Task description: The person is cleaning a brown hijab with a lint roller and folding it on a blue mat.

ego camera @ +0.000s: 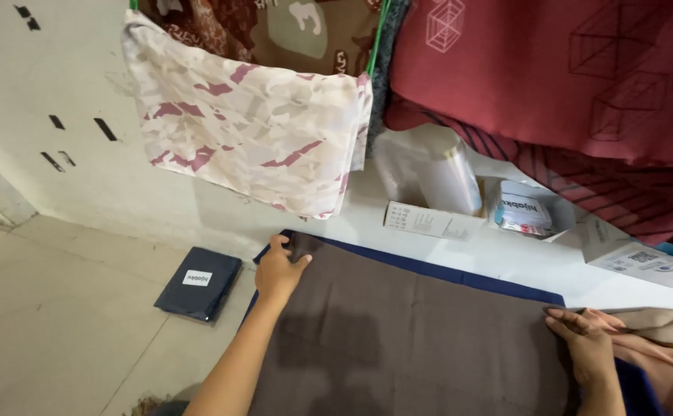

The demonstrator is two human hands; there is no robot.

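The left hand (279, 270) pinches the far left corner of a brown cloth (413, 339), fingers closed on the fabric edge. The right hand (587, 347) lies palm-down on the far right corner of the same cloth, fingers extended flat; whether it grips the edge cannot be told. The brown cloth is spread flat between the two hands and extends from them toward the person. Beneath it lies a blue cloth (444, 270), visible as a narrow strip just beyond both hands. A beige cloth (660, 323) lies touching the right hand on its right side. To the left of the left hand, on the floor (59, 323), lies a dark packet (199, 283) with a white label. Beyond the left hand hangs a pink-and-white patterned cloth (252, 127). Beyond the hands, between them, stand a white box (429, 219) and a clear plastic bag (429, 173).
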